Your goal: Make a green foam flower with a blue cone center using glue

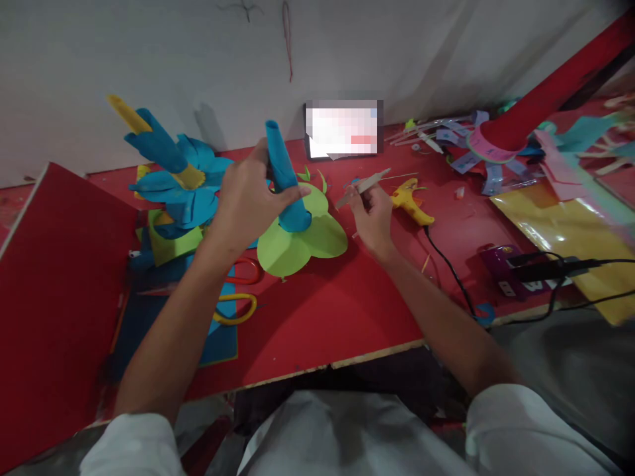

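Observation:
My left hand (251,198) is wrapped round a blue paper tube (284,173), which stands slightly tilted on a green petal-shaped paper piece (327,237). The tube's flared lower end rests near the middle of the green paper. To the right of it, my right hand (373,213) pinches a pale, thin pointed piece (370,182), perhaps a folded strip, held above the table. A yellow glue gun (413,203) lies just right of my right hand. Scissors with red and yellow handles (238,309) lie below my left hand, partly behind my forearm.
Blue paper flowers (193,198) stand at the left beside a red panel (59,297). A lit screen (343,132) leans at the wall. On the right are a purple box (516,271), black cables, yellow sheets (570,231) and a red tube (546,92) on the red table (317,317).

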A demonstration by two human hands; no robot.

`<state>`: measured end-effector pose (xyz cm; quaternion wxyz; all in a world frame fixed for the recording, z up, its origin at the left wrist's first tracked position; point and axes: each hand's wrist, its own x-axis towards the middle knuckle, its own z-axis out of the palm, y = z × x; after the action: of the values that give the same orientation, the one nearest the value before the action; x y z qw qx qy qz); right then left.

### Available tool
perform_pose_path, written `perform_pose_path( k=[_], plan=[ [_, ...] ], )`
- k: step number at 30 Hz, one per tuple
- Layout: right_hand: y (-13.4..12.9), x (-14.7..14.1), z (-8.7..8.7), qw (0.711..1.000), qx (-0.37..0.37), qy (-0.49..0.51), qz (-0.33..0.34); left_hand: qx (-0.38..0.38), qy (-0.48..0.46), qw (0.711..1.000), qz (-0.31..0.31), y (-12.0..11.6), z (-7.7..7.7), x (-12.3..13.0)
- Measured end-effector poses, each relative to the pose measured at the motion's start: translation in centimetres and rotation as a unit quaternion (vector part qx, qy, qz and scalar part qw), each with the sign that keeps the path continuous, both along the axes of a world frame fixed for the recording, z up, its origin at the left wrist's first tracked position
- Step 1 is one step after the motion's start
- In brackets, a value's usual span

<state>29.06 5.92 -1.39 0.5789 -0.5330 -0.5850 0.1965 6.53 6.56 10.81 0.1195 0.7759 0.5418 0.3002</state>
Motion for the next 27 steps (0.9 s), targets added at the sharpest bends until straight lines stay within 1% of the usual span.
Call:
perform_pose_path(
  k=[2,5,8,12,13,17,19,22,25,27],
  plan=[
    [0.0,0.0,0.2,0.999,-0.019,-0.027,0.033,-0.018,0.03,0.999,-0.025,0.1,-1.3,0.3],
    [-0.1,-0.3,0.3,0.991,-0.052,-0.085,0.092,-0.038,0.024,0.996,-0.071,0.5,-3.0,0.5],
    [0.0,-0.8,0.1,0.978,-0.068,-0.144,0.133,-0.054,0.022,0.994,-0.088,0.8,-3.7,0.5],
    [0.2,-1.2,-0.4,0.961,-0.076,-0.188,0.19,-0.061,0.025,0.994,-0.088,0.9,-3.3,0.3],
    [0.2,-1.3,-0.5,0.959,-0.075,-0.192,0.196,-0.06,0.027,0.994,-0.087,0.9,-3.2,0.3],
    [0.3,-1.4,-0.6,0.964,-0.068,-0.188,0.175,-0.062,0.038,0.994,-0.081,0.8,-2.8,0.5],
    [0.2,-1.4,-0.6,0.963,-0.074,-0.185,0.181,-0.066,0.037,0.993,-0.085,0.8,-2.7,0.5],
    [0.2,-1.3,-0.6,0.961,-0.081,-0.19,0.181,-0.086,0.014,0.988,-0.125,0.9,-2.2,0.1],
    [0.2,-1.4,-0.6,0.964,-0.092,-0.19,0.165,-0.128,-0.014,0.974,-0.188,1.1,-1.9,-0.6],
    [0.3,-1.5,-0.7,0.962,-0.109,-0.187,0.164,-0.153,-0.031,0.965,-0.212,1.3,-1.8,-1.1]
  ],
)
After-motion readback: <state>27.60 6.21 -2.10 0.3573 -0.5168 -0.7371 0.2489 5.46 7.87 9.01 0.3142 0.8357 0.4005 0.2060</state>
